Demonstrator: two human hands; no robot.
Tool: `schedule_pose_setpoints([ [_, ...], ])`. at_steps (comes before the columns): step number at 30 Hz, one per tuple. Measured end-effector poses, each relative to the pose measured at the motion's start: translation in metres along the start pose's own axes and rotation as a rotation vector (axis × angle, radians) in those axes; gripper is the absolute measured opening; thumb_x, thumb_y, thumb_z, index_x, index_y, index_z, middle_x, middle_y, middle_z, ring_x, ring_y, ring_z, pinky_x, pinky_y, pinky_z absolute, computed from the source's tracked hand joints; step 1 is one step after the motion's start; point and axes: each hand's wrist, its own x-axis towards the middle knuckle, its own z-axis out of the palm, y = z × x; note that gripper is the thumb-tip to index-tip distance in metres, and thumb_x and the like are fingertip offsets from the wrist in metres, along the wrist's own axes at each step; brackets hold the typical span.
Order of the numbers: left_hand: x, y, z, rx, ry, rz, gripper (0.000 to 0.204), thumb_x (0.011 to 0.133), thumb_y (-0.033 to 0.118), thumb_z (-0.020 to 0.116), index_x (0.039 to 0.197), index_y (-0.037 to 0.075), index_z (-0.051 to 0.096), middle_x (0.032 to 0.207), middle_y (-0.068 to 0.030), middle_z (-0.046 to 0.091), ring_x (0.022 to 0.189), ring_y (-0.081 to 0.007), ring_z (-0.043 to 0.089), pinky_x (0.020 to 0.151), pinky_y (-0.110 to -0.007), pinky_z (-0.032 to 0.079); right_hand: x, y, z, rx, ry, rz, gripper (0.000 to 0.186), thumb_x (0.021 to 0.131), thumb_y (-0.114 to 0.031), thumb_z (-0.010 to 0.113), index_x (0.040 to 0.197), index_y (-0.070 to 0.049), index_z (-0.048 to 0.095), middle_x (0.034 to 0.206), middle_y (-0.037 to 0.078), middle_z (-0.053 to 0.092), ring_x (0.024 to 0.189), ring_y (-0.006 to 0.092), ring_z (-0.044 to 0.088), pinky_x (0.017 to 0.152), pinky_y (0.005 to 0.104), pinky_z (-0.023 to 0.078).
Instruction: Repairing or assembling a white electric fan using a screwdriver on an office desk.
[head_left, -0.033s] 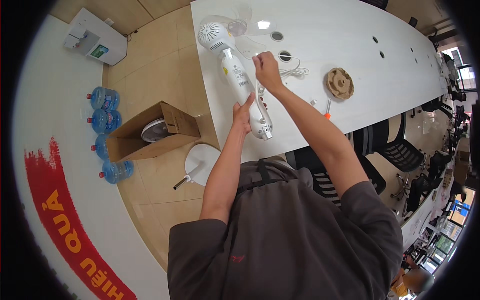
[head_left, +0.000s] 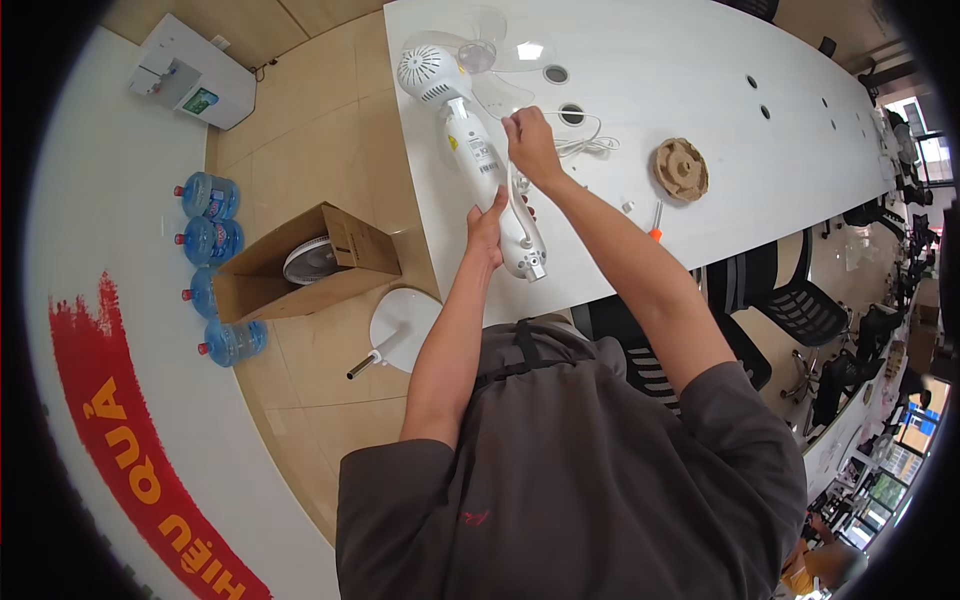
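Note:
A white electric fan body [head_left: 478, 160], with a round vented motor head at its far end, lies slanted over the near left part of the white table. My left hand [head_left: 487, 232] is wrapped round its lower column, thumb on top and some fingertips showing on the far side. A white power cord [head_left: 514, 185] rises from the body's lower end. My right hand [head_left: 532, 145] is closed in a pinch on that cord, beside the column. Past my right hand lies the rest of the cord [head_left: 590, 146], loosely coiled. A clear fan blade [head_left: 478, 55] rests beyond the motor head.
On the table [head_left: 780, 140] are a moulded brown pulp piece [head_left: 680, 168], an orange-handled screwdriver [head_left: 656, 234] and a small white piece [head_left: 628, 206]. A cardboard box [head_left: 355, 245] holding a grille, a white fan base [head_left: 400, 345] and water bottles [head_left: 212, 240] stand left; black chairs [head_left: 800, 300] right.

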Motion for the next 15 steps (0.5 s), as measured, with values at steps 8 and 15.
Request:
schedule_pose_setpoints([
  [8,-0.011,0.004,-0.005,0.057,0.008,0.047,0.051,0.096,0.037,0.069,0.121,-0.004,0.052,0.097,-0.0186,0.069,0.080,-0.0313,0.071,0.070,-0.046,0.062,-0.012,0.008,0.032,-0.055,-0.213,-0.107,0.016,0.095,-0.012,0.063,0.095,0.004,0.058,0.101,0.020,0.055,0.090,0.0404,0.058,0.079,0.0476,0.050],
  [15,-0.012,0.010,0.009,0.079,0.001,-0.001,0.032,0.086,0.015,0.075,0.109,-0.003,0.059,0.086,-0.0155,0.069,0.071,-0.0258,0.071,0.059,-0.041,0.061,0.000,0.016,0.026,0.038,-0.256,0.019,0.015,0.095,-0.011,0.064,0.095,0.003,0.060,0.106,0.019,0.056,0.088,0.0386,0.061,0.075,0.0442,0.052],
])
